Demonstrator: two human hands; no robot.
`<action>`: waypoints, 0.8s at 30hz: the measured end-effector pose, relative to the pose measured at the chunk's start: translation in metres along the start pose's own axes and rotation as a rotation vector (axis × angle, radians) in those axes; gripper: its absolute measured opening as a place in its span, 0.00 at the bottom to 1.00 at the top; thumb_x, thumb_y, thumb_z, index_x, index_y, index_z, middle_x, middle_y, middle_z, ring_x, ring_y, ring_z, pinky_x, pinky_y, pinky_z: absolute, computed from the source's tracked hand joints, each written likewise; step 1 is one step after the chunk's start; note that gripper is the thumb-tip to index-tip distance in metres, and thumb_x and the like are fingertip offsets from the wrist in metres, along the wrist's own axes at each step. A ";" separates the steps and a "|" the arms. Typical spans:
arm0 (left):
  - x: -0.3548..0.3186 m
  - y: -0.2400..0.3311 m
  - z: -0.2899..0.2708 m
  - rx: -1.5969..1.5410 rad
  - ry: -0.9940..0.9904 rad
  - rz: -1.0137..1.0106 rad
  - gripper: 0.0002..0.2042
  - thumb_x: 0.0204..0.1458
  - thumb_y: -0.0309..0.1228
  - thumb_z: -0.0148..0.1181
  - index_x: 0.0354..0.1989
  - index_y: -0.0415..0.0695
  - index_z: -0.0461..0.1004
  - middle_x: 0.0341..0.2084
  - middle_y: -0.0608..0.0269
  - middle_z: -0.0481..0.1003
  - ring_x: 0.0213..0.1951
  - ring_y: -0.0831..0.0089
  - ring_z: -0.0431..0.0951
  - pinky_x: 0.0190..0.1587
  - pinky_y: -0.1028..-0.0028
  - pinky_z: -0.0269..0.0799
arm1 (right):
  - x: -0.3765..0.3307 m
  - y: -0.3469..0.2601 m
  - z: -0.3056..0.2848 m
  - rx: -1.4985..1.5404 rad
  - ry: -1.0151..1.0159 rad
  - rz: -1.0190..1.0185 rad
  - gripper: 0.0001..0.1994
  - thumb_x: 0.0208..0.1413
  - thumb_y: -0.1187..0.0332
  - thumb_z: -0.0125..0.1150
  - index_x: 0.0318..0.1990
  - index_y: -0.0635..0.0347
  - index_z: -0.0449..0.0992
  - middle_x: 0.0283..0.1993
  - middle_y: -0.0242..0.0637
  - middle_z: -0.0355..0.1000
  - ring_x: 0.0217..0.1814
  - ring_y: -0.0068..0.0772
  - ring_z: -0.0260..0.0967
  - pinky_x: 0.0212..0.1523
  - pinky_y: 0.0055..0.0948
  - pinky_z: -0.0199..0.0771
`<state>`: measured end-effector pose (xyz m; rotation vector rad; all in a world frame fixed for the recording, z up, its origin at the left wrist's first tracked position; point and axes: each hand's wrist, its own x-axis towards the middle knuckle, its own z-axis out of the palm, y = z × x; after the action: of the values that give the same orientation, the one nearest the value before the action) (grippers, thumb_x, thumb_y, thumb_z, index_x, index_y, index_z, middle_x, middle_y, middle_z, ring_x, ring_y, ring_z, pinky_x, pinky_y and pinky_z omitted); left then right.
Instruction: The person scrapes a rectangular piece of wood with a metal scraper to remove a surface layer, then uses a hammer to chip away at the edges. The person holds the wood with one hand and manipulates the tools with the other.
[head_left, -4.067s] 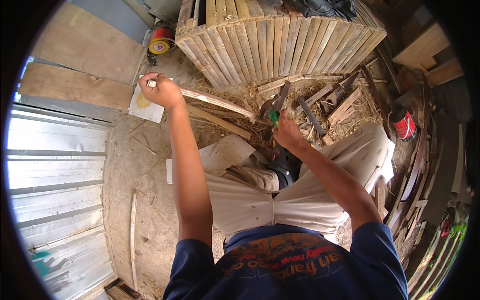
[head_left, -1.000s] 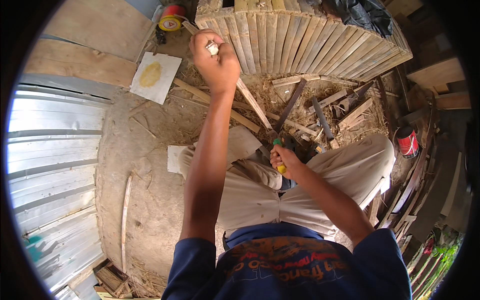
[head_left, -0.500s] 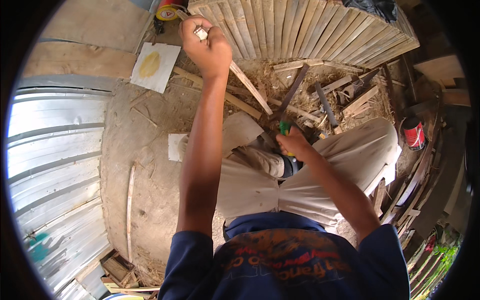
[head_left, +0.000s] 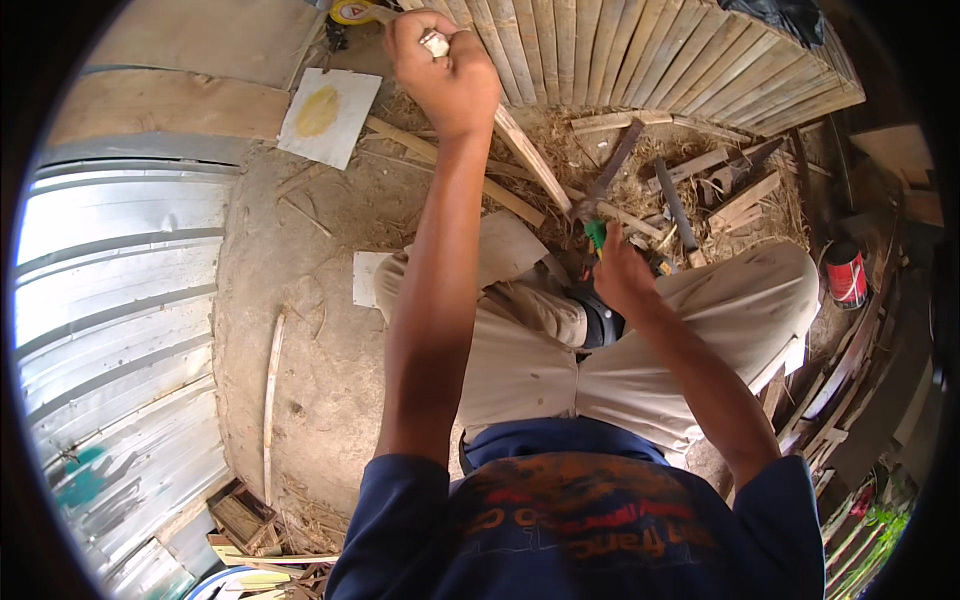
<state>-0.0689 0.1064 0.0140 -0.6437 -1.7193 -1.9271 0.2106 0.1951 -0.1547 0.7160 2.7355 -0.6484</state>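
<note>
Bamboo strip (head_left: 522, 150) slants from the raised left hand (head_left: 445, 75), fisted around its top end, down to a green-handled knife (head_left: 598, 215) gripped by the right hand (head_left: 622, 275); shaving seems mid-way, finished slats (head_left: 640, 50) beyond.

Red labelled can (head_left: 846, 274), far right

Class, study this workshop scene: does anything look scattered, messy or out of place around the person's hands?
Yes. Wood offcuts and shavings lie strewn over the ground before the slatted bamboo panel. A white sheet with a yellow stain lies on the dirt. The left hand grips a bamboo strip; the right hand holds a green-handled tool.
</note>
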 end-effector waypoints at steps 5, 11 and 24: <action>-0.001 0.001 0.004 -0.012 0.021 -0.004 0.07 0.48 0.14 0.49 0.32 0.40 0.66 0.24 0.67 0.68 0.23 0.83 0.66 0.25 0.79 0.62 | 0.002 0.006 -0.003 1.196 -0.558 0.510 0.20 0.56 0.74 0.59 0.53 0.70 0.60 0.34 0.49 0.73 0.31 0.45 0.77 0.28 0.38 0.79; -0.007 -0.001 0.011 0.044 0.062 0.094 0.11 0.41 0.12 0.46 0.31 0.41 0.63 0.28 0.65 0.62 0.30 0.74 0.62 0.37 0.77 0.61 | -0.002 0.002 -0.009 0.701 -0.354 0.266 0.18 0.58 0.72 0.59 0.50 0.74 0.64 0.34 0.50 0.75 0.31 0.44 0.76 0.27 0.36 0.76; 0.002 0.003 0.000 0.005 0.015 -0.007 0.08 0.43 0.12 0.48 0.30 0.38 0.66 0.35 0.59 0.67 0.35 0.70 0.69 0.43 0.74 0.67 | -0.006 -0.003 0.000 0.901 -0.318 0.333 0.24 0.57 0.65 0.64 0.50 0.73 0.60 0.29 0.47 0.73 0.25 0.42 0.74 0.25 0.41 0.76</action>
<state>-0.0691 0.1058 0.0175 -0.6206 -1.7194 -1.9272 0.2143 0.1909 -0.1516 1.0803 1.8838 -1.7440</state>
